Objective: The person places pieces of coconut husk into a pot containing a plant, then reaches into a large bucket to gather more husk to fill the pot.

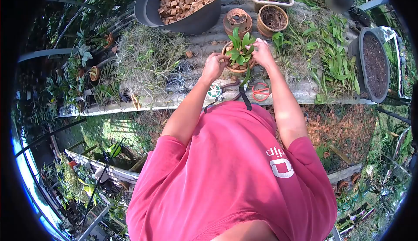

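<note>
A small green leafy plant [240, 51] stands in a round clay pot [238, 70] on the bench before me. At the pot's left rim is my left hand [214, 67], its fingers curled closed against the edge; whatever they pinch is hidden. My right hand [264, 53] is on the other side, fingertips bent together beside the right-hand leaves and rim, with their contents too small to make out. Brown chunks show inside the pot around the plant's base. One long leaf hangs over the pot's front, toward my shirt.
Red-handled scissors [260, 92] and a green-and-white spool [214, 91] lie near the bench's front edge. Behind are a large tub [150, 6] of brown chunks, a clay pot [273, 19] and a white planter [285, 1]. Grey stringy plants [150, 58] lie left; a dark soil tub [375, 64] stands right.
</note>
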The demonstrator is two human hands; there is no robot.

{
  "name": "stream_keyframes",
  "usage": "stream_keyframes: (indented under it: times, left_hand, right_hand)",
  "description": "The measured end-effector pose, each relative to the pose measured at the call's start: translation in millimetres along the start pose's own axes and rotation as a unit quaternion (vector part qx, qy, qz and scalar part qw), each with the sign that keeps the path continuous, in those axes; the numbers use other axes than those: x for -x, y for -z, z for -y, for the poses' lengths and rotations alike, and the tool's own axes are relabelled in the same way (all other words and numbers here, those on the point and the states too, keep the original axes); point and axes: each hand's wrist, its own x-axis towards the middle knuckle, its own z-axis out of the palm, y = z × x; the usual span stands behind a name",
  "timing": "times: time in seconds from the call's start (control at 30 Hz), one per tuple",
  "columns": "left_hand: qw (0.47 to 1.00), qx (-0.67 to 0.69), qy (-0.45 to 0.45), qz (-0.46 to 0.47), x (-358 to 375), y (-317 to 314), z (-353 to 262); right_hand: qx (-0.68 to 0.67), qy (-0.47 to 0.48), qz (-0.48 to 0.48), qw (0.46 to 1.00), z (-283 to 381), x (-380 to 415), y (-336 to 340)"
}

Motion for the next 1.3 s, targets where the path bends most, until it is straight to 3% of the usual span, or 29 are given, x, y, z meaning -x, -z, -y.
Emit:
stream_keyframes:
  times: [0.1,0.23,0.37,0.4,0.5,0.7,0.87,1.0,1.07,1.13,1.2,1.3]
  left_hand:
    - [1.0,0.009,-0.014,-0.017,2.2,6.4,-0.4]
    - [0.998,0.029,-0.008,-0.056,-8.2,20.2,-0.1]
    - [0.996,0.058,-0.004,-0.068,-22.3,28.0,3.3]
    - [0.995,0.069,0.002,-0.07,-24.8,30.7,0.6]
    - [0.988,0.131,0.034,-0.077,-26.9,37.1,-11.1]
    - [0.984,0.147,0.045,-0.086,-39.1,36.8,-13.9]
    - [0.988,0.141,-0.002,-0.063,-62.8,35.9,-18.8]
    - [0.989,0.137,0.033,-0.039,-77.7,35.1,-10.9]
    - [0.988,0.135,0.074,-0.022,-75.8,37.6,-12.7]
    - [0.989,0.137,0.055,0.0,-70.3,35.1,-13.9]
    - [0.99,0.136,0.036,0.005,-67.9,32.0,-16.3]
    - [0.974,0.201,0.104,-0.011,-75.5,25.6,-20.5]
  right_hand:
    - [-0.114,-0.003,0.06,0.992,-11.3,-0.8,12.1]
    - [-0.229,-0.047,0.038,0.972,-6.5,16.0,15.9]
    - [-0.23,-0.078,-0.089,0.966,-4.6,15.9,16.1]
    - [-0.109,-0.12,-0.082,0.983,7.9,16.0,30.7]
    - [-0.047,-0.088,-0.101,0.99,36.8,16.0,49.9]
    - [-0.054,0.001,-0.054,0.997,58.5,-9.9,61.9]
    - [-0.187,-0.082,0.023,0.979,51.7,-53.5,39.1]
    - [-0.326,-0.14,0.025,0.934,27.1,-62.4,18.0]
    - [-0.273,-0.137,0.039,0.951,18.2,-57.0,14.9]
    - [-0.235,-0.122,0.072,0.962,17.6,-50.6,18.7]
    - [-0.264,-0.142,0.092,0.949,16.4,-48.9,20.9]
    - [-0.332,-0.162,0.095,0.924,15.7,-49.6,23.7]
